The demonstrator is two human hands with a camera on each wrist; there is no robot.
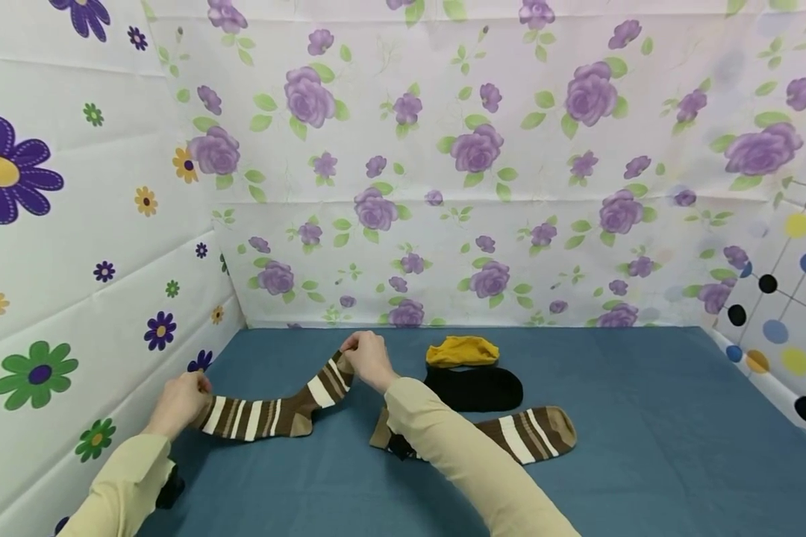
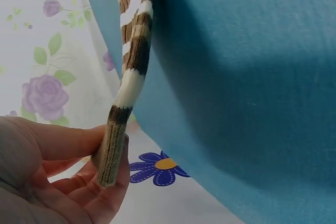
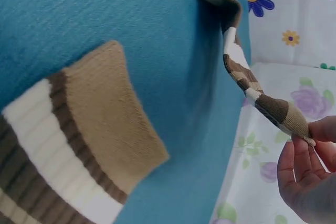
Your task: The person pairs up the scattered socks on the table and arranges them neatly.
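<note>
A brown, tan and white striped sock (image 1: 262,419) is stretched between both hands at the left of the blue-covered table. My left hand (image 1: 178,403) pinches its tan cuff between thumb and fingers, as the left wrist view shows with the cuff (image 2: 111,153) edge-on. My right hand (image 1: 371,359) pinches the tan toe (image 3: 296,124) and holds it higher than the cuff. The sock's heel sags in the middle, low over the cloth. A second striped sock (image 1: 533,436) lies flat to the right, partly hidden under the right forearm; its tan cuff (image 3: 113,114) shows large in the right wrist view.
Behind the right forearm lie a black sock (image 1: 477,389) and a folded mustard-yellow sock (image 1: 462,351). The blue cloth (image 1: 645,447) covers the table. Flowered sheets (image 1: 430,246) stand at the back and left, and a dotted sheet (image 1: 789,328) at the right.
</note>
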